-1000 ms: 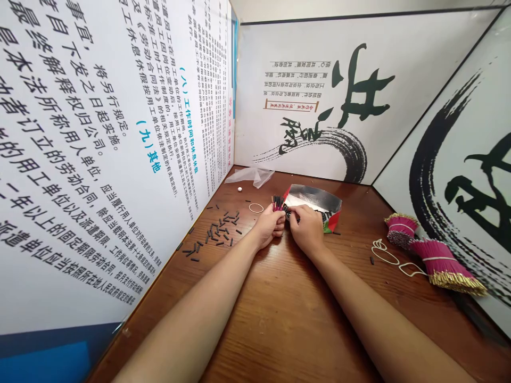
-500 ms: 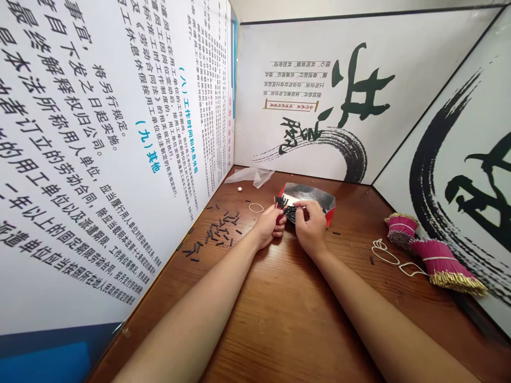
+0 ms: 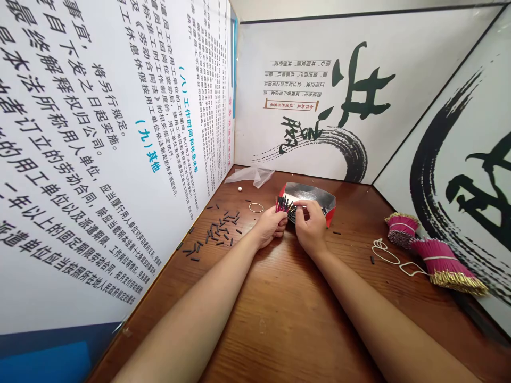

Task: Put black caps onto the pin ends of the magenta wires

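My left hand is closed around a bundle of thin wires, several of them tipped with black sleeves and some with gold ends. Close beside it, my right hand has thumb and forefinger pinched near the tips of the bundle. What sits in that pinch is too small to make out. Just behind both hands stands a red box with a silvery inside, holding small black sleeves. The right hand covers part of the box's front.
Loose black sleeves lie scattered at the left. A rubber band, a white bead and a clear plastic bag lie farther back. Two banded bundles of magenta wires rest at right beside white bands. Printed panels enclose the table.
Both hands stay nearly in place. The wire tips in the left hand have fanned out slightly, and the right fingers have shifted a little at the bundle.
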Demonstrator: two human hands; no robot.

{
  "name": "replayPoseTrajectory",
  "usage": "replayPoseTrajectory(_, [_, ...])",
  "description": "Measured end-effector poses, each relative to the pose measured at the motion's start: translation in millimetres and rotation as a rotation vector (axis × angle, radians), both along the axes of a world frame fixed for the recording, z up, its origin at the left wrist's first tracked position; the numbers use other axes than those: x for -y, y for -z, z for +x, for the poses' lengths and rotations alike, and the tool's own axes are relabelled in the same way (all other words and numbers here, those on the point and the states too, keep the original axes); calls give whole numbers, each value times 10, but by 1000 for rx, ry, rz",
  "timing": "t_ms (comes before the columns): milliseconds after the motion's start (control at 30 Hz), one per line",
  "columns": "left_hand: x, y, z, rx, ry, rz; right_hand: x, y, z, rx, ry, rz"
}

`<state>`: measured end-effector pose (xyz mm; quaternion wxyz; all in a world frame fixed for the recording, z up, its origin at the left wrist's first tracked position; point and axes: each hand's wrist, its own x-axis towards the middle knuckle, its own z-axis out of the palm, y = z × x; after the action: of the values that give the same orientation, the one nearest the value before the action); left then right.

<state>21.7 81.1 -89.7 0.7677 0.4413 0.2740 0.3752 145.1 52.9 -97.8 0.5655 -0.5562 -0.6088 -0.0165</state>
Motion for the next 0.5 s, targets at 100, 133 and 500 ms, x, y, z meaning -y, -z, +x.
replayPoseTrajectory(100, [9,-11,2,-4,-3,13,-4,-2,2,-10,3,11])
replayPoseTrajectory(133, [12,-15,2,-6,-4,18,-3,-5,2,-13,1,16])
replayPoseTrajectory(500, [29,-25,-11,2,7,25,12,-26,-6,-31,0,14])
